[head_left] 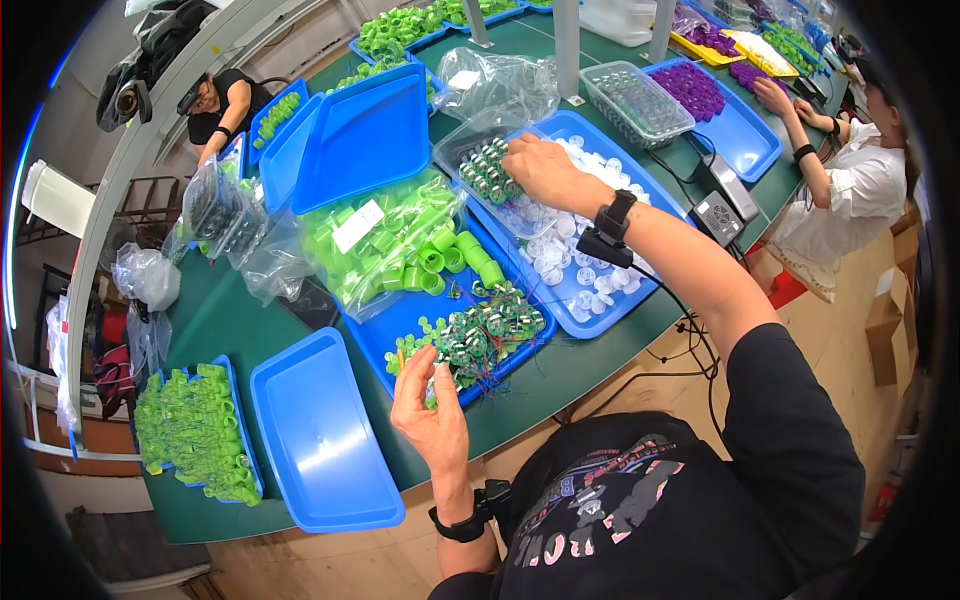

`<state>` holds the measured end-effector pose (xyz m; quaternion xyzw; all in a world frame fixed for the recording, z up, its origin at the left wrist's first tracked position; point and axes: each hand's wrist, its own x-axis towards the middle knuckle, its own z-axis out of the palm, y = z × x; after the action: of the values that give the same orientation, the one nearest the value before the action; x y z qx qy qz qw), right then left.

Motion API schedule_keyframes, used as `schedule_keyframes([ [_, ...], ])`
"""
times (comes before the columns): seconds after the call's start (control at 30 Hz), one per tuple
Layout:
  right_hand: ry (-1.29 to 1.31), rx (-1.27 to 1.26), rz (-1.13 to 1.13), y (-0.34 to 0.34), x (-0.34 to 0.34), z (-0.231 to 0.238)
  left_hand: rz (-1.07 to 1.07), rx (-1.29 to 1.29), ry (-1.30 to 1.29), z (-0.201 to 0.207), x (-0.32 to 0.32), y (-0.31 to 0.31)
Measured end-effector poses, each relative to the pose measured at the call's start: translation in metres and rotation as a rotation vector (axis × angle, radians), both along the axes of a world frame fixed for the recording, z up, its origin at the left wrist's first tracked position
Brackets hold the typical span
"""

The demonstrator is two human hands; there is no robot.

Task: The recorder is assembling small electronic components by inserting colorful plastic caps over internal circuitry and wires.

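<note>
My right hand (556, 178) reaches over a clear plastic box (463, 150), fingers curled against a cluster of small green circuit boards (487, 172); its fingertips are partly hidden. At the near edge of a blue tray (372, 335), my left hand (432, 412) is raised with fingers stretched and thumb apart. Beside it lies a tangled pile of green circuit boards with thin wires (490, 330). Small bright-green plastic pieces lie around this pile. Behind it, a clear bag of green plastic cups (385, 245) spills some cups onto the tray.
White translucent caps fill a blue tray (590, 318) at right. An empty blue tray (325, 430) stands at left, beside a tray of wired green cups (195, 430). A power strip (715, 215) and cables lie at the right edge. Two co-workers (840, 180) (225, 105) sit around the table.
</note>
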<state>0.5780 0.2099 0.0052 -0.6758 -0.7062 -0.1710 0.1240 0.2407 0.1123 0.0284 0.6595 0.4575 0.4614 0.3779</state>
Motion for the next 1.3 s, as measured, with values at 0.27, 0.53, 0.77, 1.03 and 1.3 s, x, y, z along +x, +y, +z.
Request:
schedule_keyframes([
  [0.27, 0.394, 0.461, 0.278, -0.042, -0.052, 0.072, -0.121, -0.139, -0.272, 0.012, 0.007, 0.004],
  [0.53, 0.632, 0.007, 0.705, -0.107, -0.134, 0.059, -0.309, -0.450, -0.484, 0.013, 0.025, 0.008],
  [0.77, 1.345, -0.435, 0.447, -0.111, -0.136, 0.043, -0.226, -0.397, -0.431, 0.004, 0.018, 0.007],
  [1.03, 1.264, -0.138, 0.289, -0.120, -0.167, 0.027, 0.061, -0.139, -0.115, 0.002, 0.028, -0.002],
  [1.3, 1.147, 0.018, 0.282, -0.122, -0.178, 0.025, 0.114, -0.067, -0.103, -0.005, 0.025, 0.000],
])
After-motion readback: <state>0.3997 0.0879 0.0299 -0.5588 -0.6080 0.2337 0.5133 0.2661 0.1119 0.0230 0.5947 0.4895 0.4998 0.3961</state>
